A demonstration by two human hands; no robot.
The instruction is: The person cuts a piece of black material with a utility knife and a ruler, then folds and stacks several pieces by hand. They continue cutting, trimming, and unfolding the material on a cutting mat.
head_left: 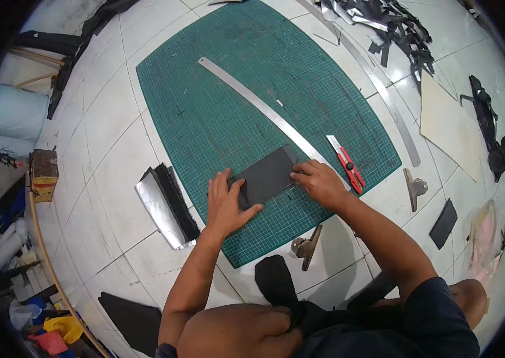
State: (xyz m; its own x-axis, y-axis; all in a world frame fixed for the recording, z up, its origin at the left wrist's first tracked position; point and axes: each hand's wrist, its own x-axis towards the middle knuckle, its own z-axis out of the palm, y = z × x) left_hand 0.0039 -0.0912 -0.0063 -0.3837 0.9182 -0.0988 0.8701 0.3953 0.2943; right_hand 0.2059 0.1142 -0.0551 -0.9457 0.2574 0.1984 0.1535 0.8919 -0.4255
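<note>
A dark grey rectangular piece of sheet material (268, 175) lies at a slant on the green cutting mat (222, 113). My left hand (225, 200) rests on its left end, fingers spread and thumb apart. At its right edge, my right hand (319, 180) has its fingers curled together in a pinch on the piece. A steel ruler (258, 104) runs diagonally across the mat, its near end passing beneath or beside my right hand. Just right of that hand lies a red utility knife (348, 164) with its blade pointing away from me.
Metal clips (306, 247) lie by the mat's near edge and right side. A second ruler (387, 98) and a beige board (449, 128) are at right, below black scraps (393, 27). Silver and black folded material (166, 209) sits left. A dark piece (443, 224) lies far right.
</note>
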